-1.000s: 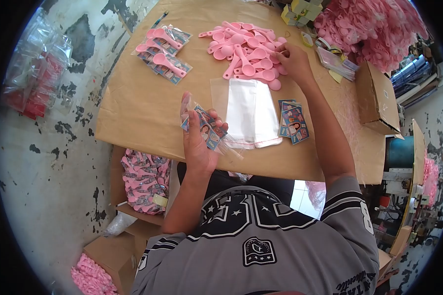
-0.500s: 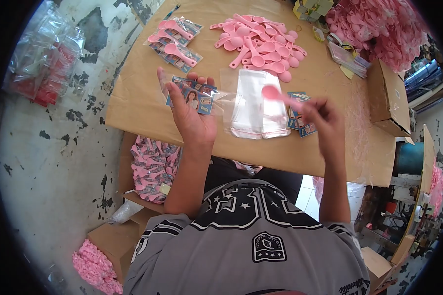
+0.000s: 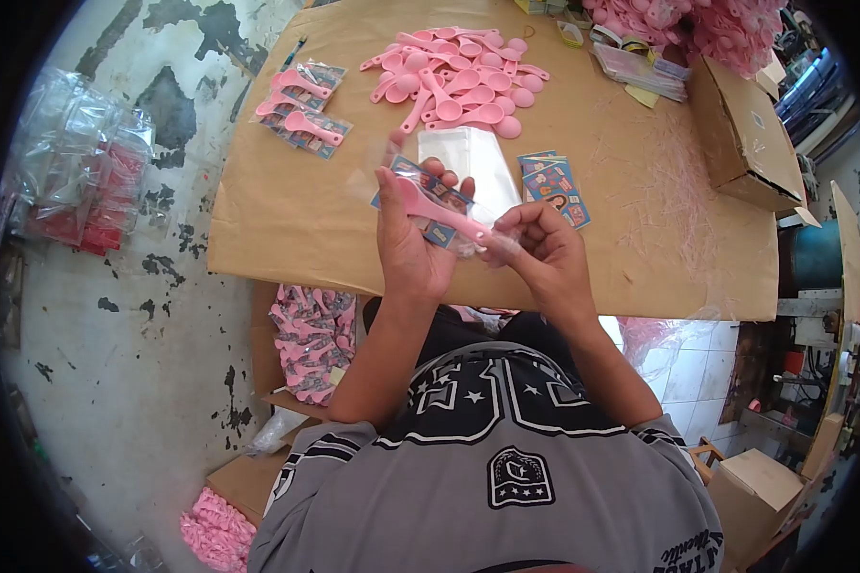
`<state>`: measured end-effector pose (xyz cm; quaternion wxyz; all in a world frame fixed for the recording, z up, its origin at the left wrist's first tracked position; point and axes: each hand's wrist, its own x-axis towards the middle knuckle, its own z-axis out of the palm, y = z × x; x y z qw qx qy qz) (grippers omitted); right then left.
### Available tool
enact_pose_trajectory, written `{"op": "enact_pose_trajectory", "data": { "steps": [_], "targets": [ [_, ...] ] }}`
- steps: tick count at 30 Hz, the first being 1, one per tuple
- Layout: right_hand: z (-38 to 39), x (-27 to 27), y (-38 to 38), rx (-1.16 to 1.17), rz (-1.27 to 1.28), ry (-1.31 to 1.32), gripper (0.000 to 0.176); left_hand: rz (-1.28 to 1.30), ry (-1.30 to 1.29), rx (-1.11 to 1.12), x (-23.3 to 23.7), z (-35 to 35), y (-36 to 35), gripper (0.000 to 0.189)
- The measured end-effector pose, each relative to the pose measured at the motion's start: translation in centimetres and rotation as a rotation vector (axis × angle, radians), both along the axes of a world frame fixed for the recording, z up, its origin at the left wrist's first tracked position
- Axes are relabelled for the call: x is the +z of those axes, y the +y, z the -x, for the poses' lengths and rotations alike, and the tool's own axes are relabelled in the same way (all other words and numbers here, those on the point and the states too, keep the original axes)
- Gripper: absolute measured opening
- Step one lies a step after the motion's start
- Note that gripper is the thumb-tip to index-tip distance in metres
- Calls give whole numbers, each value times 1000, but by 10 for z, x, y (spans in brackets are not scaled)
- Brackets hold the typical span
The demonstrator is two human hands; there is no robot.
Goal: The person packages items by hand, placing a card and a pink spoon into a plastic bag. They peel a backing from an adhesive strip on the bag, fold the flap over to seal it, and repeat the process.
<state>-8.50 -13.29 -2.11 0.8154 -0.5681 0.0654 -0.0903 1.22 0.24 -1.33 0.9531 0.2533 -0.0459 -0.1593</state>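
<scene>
My left hand (image 3: 413, 256) is closed around a clear plastic bag with a blue printed card (image 3: 438, 234) in it, thumb on the near side and fingers behind. Across the card lies a pink measuring spoon (image 3: 440, 212), its bowl by my left thumb and its handle slanting down to the right. My right hand (image 3: 552, 256) pinches the handle's end along with the bag's crinkled edge. Just beyond my hands is a stack of clear bags (image 3: 492, 172), partly covered by my fingers. Several blue cards (image 3: 556, 191) lie to its right.
A heap of pink spoons (image 3: 463, 81) sits at the table's far middle. Bagged spoons with cards (image 3: 301, 124) lie at the far left. A cardboard box (image 3: 745, 134) stands on the right edge. Below the table's left front, another box holds packed spoons (image 3: 313, 334).
My right hand has brought the spoon leftward onto the bagged card in my left hand. Both hands are now together, and the camera view has shifted.
</scene>
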Motion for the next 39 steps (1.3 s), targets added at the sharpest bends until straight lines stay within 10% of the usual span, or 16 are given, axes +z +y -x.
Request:
{"op": "enact_pose_trajectory", "data": {
  "steps": [12,21,25,30,39],
  "targets": [
    [-17,-22,14,-107,95,-70,42,85,94,-252,-17,-1,4,50],
    [-12,25,-9,-137,1241,-617,34,-6,147,-293,-9,-15,19,51],
    [-5,23,-38,-90,905,-497,26,9,180,-344,-2,-18,29,54],
    [-18,19,-36,-177,1317,-419,48,27,162,-466,3,-11,22,56],
    [-24,34,-28,-67,1067,-592,37,-31,253,-587,0,5,10,60]
  ]
}}
